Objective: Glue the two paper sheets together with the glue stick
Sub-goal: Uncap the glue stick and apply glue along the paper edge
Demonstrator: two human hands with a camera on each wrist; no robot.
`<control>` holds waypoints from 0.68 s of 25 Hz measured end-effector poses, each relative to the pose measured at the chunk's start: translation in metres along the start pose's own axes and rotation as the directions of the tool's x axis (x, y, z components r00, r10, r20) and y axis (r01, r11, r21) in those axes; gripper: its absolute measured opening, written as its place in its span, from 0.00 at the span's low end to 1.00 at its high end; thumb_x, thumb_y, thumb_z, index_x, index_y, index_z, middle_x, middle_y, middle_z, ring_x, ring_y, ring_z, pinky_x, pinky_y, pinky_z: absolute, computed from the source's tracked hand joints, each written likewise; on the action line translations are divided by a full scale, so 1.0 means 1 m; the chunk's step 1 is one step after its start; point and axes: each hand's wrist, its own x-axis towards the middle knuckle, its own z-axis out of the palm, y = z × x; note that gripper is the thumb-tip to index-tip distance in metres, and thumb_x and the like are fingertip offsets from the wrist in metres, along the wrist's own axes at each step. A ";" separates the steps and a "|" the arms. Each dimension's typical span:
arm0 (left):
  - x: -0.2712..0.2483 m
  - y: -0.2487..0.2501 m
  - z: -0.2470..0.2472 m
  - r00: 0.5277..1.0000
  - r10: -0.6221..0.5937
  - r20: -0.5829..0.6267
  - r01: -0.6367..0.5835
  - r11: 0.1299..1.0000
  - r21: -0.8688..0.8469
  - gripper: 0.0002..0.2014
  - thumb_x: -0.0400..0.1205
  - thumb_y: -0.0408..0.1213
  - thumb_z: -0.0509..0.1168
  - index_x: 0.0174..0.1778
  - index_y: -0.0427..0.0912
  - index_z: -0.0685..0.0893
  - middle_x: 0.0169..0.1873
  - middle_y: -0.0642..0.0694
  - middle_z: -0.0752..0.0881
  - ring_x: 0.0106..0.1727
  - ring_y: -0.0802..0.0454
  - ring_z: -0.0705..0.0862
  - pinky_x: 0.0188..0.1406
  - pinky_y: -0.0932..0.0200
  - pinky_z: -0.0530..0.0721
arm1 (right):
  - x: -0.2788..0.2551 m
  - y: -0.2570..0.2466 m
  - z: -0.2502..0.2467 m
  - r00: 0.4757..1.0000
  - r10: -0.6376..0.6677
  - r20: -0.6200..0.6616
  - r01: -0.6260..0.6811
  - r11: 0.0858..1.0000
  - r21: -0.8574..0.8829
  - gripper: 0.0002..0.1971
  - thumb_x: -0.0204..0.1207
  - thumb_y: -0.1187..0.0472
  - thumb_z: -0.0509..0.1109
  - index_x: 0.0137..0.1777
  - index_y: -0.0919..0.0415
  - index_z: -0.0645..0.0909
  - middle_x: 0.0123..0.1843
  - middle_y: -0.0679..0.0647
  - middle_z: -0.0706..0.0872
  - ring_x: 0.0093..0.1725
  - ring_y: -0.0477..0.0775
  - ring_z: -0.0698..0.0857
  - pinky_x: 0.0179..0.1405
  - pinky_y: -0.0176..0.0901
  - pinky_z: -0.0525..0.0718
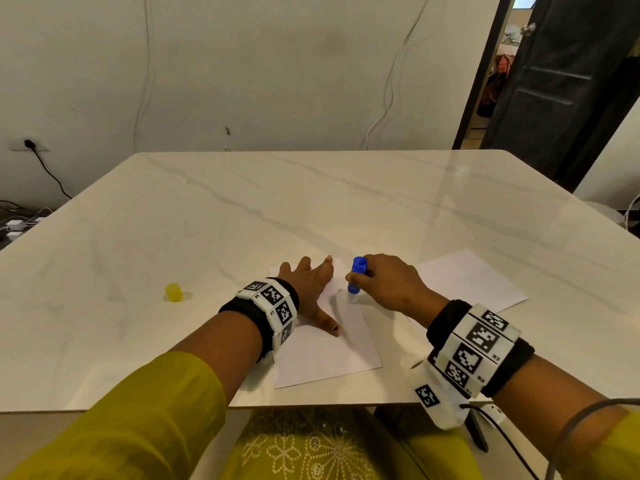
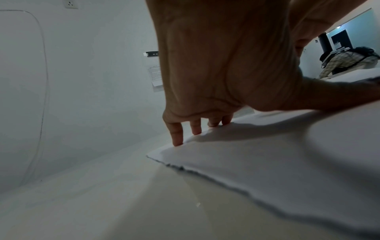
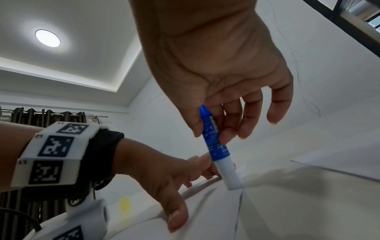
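Glue stick [image 1: 356, 280] between hands, upright.

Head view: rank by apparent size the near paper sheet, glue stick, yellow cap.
1. Near sheet, largest by far.
2. Glue stick, partly covered by the right hand.
3. Yellow cap, a little smaller than the stick.

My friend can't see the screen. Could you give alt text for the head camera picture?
A right hand holds a blue glue stick tip-down on a paper sheet that the left hand presses flat. A second sheet and yellow cap lie nearby.
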 end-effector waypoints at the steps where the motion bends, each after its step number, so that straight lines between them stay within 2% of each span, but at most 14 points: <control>1: 0.000 0.000 0.000 1.000 0.000 0.000 0.000 1.000 -0.008 0.65 0.60 0.71 0.68 0.81 0.45 0.35 0.79 0.48 0.64 0.79 0.42 0.57 0.75 0.38 0.58 | -0.002 0.001 -0.001 1.000 0.004 0.002 -0.004 1.000 0.001 0.14 0.79 0.45 0.60 0.48 0.56 0.74 0.45 0.53 0.77 0.46 0.53 0.75 0.51 0.49 0.72; 5: -0.001 -0.001 0.001 1.000 -0.012 -0.005 0.012 0.999 -0.034 0.66 0.60 0.71 0.69 0.81 0.47 0.35 0.79 0.47 0.63 0.80 0.41 0.55 0.76 0.38 0.57 | -0.012 0.000 -0.003 1.000 0.017 0.003 -0.017 1.000 0.024 0.19 0.79 0.46 0.61 0.59 0.60 0.78 0.49 0.55 0.79 0.48 0.53 0.76 0.60 0.53 0.76; 10: -0.002 0.000 -0.001 1.000 -0.023 0.005 0.024 0.999 -0.046 0.66 0.59 0.70 0.70 0.81 0.47 0.34 0.79 0.46 0.62 0.80 0.41 0.55 0.76 0.38 0.57 | -0.021 0.000 -0.005 0.999 0.029 0.025 -0.029 1.000 0.010 0.20 0.79 0.46 0.61 0.61 0.61 0.77 0.53 0.57 0.82 0.48 0.53 0.76 0.59 0.51 0.76; 12: 0.000 -0.001 0.001 1.000 -0.028 0.011 0.028 0.998 -0.051 0.66 0.58 0.71 0.70 0.81 0.48 0.35 0.79 0.46 0.63 0.80 0.40 0.56 0.76 0.38 0.58 | -0.025 0.001 -0.006 0.998 0.037 0.045 -0.037 0.999 -0.002 0.19 0.79 0.46 0.61 0.59 0.60 0.77 0.49 0.55 0.80 0.47 0.53 0.75 0.57 0.50 0.76; 15: 0.000 -0.002 0.001 0.999 -0.041 0.019 0.042 0.998 -0.047 0.67 0.57 0.72 0.69 0.80 0.49 0.34 0.79 0.45 0.62 0.79 0.38 0.57 0.76 0.37 0.60 | -0.033 0.000 -0.008 0.997 0.023 0.068 -0.021 1.000 -0.020 0.13 0.78 0.46 0.61 0.48 0.56 0.74 0.42 0.52 0.77 0.44 0.54 0.75 0.49 0.47 0.70; 17: -0.004 0.001 -0.002 0.999 -0.035 0.015 0.035 0.998 -0.043 0.65 0.60 0.70 0.70 0.81 0.48 0.34 0.79 0.44 0.61 0.79 0.39 0.56 0.77 0.38 0.58 | -0.038 0.000 -0.010 0.997 0.015 0.072 -0.013 0.999 -0.029 0.14 0.79 0.46 0.61 0.48 0.57 0.74 0.43 0.53 0.77 0.44 0.54 0.74 0.47 0.45 0.69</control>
